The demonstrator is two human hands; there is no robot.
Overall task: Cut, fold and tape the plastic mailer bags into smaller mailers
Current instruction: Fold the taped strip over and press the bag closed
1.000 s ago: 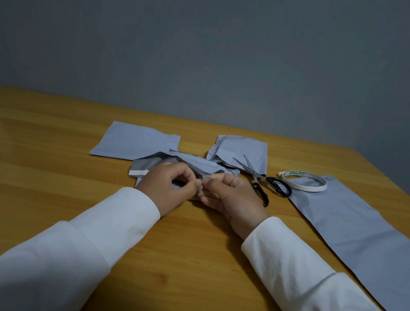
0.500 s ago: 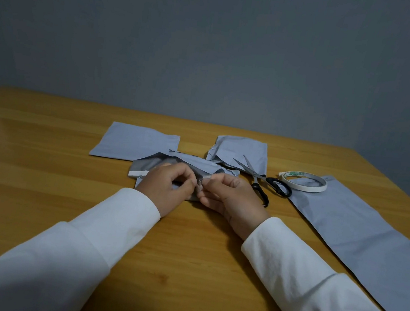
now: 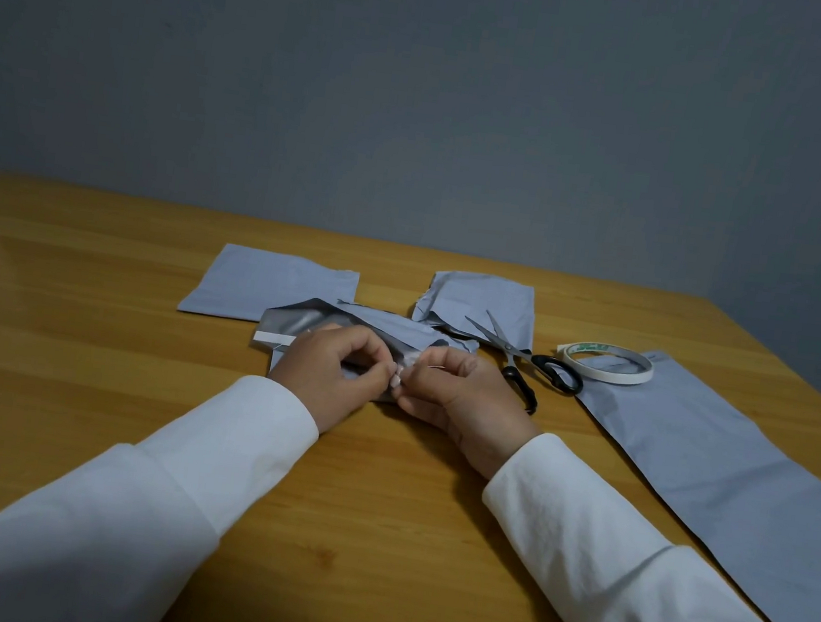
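Both hands (image 3: pixel 339 372) (image 3: pixel 460 394) (fingertips pinched) on mailer piece (image 3: pixel 395 332)

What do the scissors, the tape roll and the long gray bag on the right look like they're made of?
Scissors: bare metal blades, going by the pale gleam; glossy black handles, probably plastic.
Tape roll: thin white ring with green print on its inner face, likely paper-backed tape; can't confirm.
Long gray bag: thin matte plastic film, soft creases across it.
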